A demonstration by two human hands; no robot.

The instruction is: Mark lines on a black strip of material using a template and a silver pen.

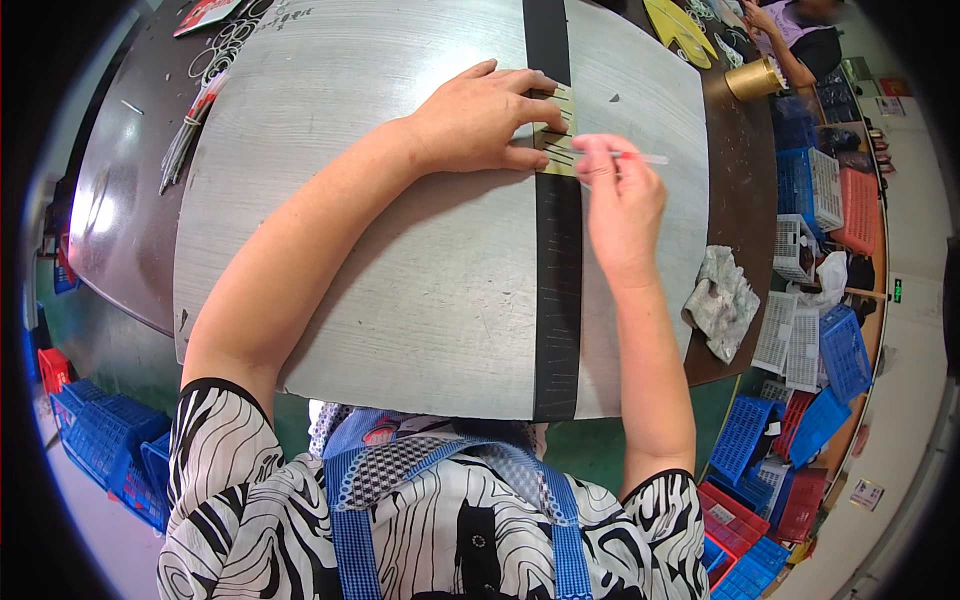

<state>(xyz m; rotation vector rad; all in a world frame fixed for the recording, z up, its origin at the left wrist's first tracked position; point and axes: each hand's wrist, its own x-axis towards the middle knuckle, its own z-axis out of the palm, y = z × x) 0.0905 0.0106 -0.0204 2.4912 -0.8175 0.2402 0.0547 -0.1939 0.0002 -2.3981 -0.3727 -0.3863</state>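
A long black strip (557,300) runs from front to back over a pale wood-grain board (420,300), with rows of short, thin pale lines on its near part. On the strip's far part lies a small yellow-green template (557,168) with several dark slits. My left hand (480,112) reaches across from the left, its fingers spread and their tips resting on the template and its left edge. My right hand (622,200), slightly blurred, pinches a thin pen (642,158) with a clear and red barrel. The pen's tip is at the template's slits; exact contact is unclear.
A dark table (130,230) supports the board. A crumpled grey rag (722,305) lies right; a gold tin (755,79) and yellow piece (678,30) are behind it. A bundle of thin pens (190,135) lies left. Another person (800,40) sits far right, near plastic crates (845,350).
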